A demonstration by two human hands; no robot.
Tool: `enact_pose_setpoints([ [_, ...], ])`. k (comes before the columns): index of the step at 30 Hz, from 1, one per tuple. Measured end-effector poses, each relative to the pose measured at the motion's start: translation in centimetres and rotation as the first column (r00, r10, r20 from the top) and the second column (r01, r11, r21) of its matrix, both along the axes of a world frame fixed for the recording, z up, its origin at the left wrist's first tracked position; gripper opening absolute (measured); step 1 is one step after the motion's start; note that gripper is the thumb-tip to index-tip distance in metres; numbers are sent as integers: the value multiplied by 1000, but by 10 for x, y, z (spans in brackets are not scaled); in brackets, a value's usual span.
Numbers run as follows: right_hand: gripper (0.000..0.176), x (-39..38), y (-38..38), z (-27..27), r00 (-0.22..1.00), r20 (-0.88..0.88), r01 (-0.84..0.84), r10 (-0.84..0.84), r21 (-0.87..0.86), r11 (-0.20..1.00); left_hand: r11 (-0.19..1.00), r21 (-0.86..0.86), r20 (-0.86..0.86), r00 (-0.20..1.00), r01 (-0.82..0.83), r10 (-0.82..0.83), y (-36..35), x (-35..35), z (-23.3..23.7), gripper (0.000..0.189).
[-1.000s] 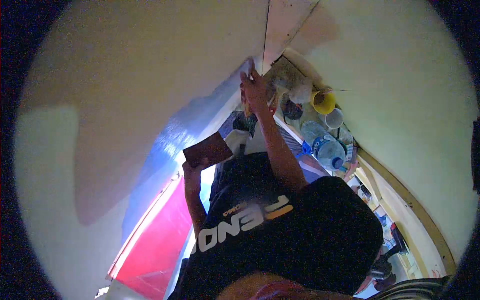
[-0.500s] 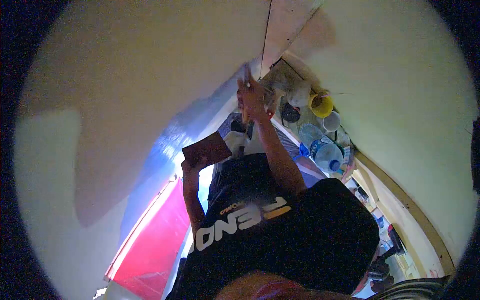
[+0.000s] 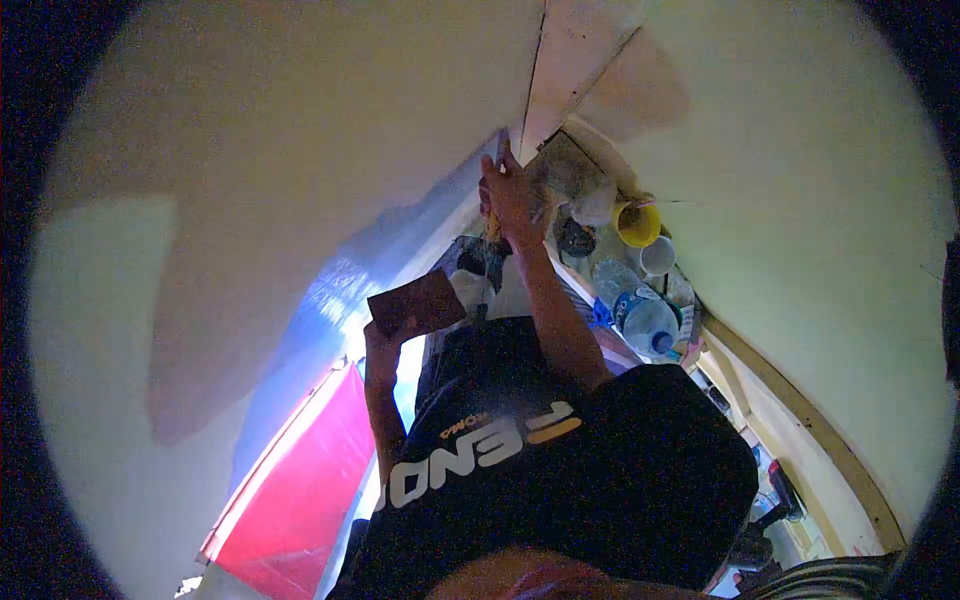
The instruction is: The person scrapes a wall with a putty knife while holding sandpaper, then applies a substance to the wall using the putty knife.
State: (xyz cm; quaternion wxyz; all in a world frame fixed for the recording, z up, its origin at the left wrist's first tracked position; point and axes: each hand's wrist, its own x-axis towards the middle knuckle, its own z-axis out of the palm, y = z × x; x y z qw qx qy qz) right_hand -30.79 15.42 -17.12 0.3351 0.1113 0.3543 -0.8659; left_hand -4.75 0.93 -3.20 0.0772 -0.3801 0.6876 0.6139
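Note:
In my left hand (image 3: 385, 338) I grip a dark flat rectangular board (image 3: 418, 303), thumb laid against its lower edge. My right hand (image 3: 512, 205), raised higher at the end of the bent right arm, is closed around a narrow scraper-like tool with a yellowish handle (image 3: 492, 228). The tool's thin blade (image 3: 502, 147) points up to the wall (image 3: 330, 110), right at the seam near the corner. Part of the grip is hidden behind the fingers. A darker beige patch (image 3: 230, 290) covers much of the wall on the left.
Below on the right stand a yellow container (image 3: 637, 223), a white cup (image 3: 658, 257) and a large clear plastic bottle (image 3: 645, 322). A pale wall (image 3: 810, 180) rises close on the right. A bright pink-red panel (image 3: 295, 490) is at the lower left.
My right hand and its tool have shifted slightly right along the corner. The left hand with the board stays nearly in place, and the view has moved a little.

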Motion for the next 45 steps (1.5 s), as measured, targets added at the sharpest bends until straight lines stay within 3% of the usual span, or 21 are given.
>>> enact_pose_setpoints([
  [2,61,9,-2,26,1000,-22,22,-20,94,995,999,16,-30,999,-29,29,-1,4,-5,32],
  [4,64,5,-2,20,939,-343,111,-3,295,949,999,0,-32,999,-35,35,-2,0,-7,32],
  [5,66,-2,1,-21,819,-571,188,57,360,914,999,-25,-11,999,-33,33,-1,0,-6,32],
  [7,67,-3,3,-6,813,-576,174,87,383,907,999,-28,5,1000,-28,28,1,3,-5,33],
  [8,66,3,3,13,933,-356,81,49,340,937,1000,-8,2,1000,-20,20,0,4,-4,33],
  [10,66,-1,3,32,994,-103,1,25,249,968,999,21,-41,998,-37,38,0,0,-4,34],
  [11,67,-2,5,29,996,-85,-8,28,230,973,997,35,-70,995,-67,69,4,1,-4,34],
  [14,57,-12,15,25,861,-412,-91,299,454,887,999,-24,23,999,-43,43,9,-1,-1,35],
  [16,57,-8,14,22,850,-434,-83,300,452,888,999,-21,40,999,-31,32,9,2,0,35],
  [19,60,-8,2,1,997,-79,20,-4,201,979,998,27,-39,998,-54,55,8,9,-23,34],
  [23,32,-9,-2,-35,959,258,133,-118,-42,990,1000,21,-29,999,-14,15,5,13,-23,33],
  [25,22,0,0,-23,955,263,157,-136,-60,986,999,44,-38,999,-26,28,11,9,-15,32],
  [28,22,-7,-1,-9,988,116,93,-106,111,989,999,3,-26,999,-44,44,15,5,-11,32],
  [32,39,-11,9,-13,988,152,25,-8,-109,994,998,-67,58,998,0,4,18,7,-6,32],
  [33,40,-15,10,-15,993,114,40,-28,-110,993,996,-85,103,995,15,-6,18,6,-6,31],
  [36,37,-24,15,-30,995,14,95,-95,-5,995,999,-19,-65,997,-40,39,22,12,-13,33],
  [38,35,-18,14,-43,995,49,87,-85,-54,995,999,-26,13,1000,-24,24,20,16,-12,33],
  [41,37,-27,12,-75,965,-260,47,-14,122,991,996,53,-100,992,-68,73,18,16,-20,32],
  [43,35,-47,14,-89,970,-224,-101,97,-5,995,1000,2,-109,994,-24,24,10,22,-30,30],
  [44,33,-62,32,-100,976,-29,-214,214,-271,938,995,-86,-31,999,40,-43,15,24,-38,29],
  [45,30,-58,30,-89,969,46,-216,241,-303,928,986,-139,58,995,86,-79,17,21,-30,27],
])
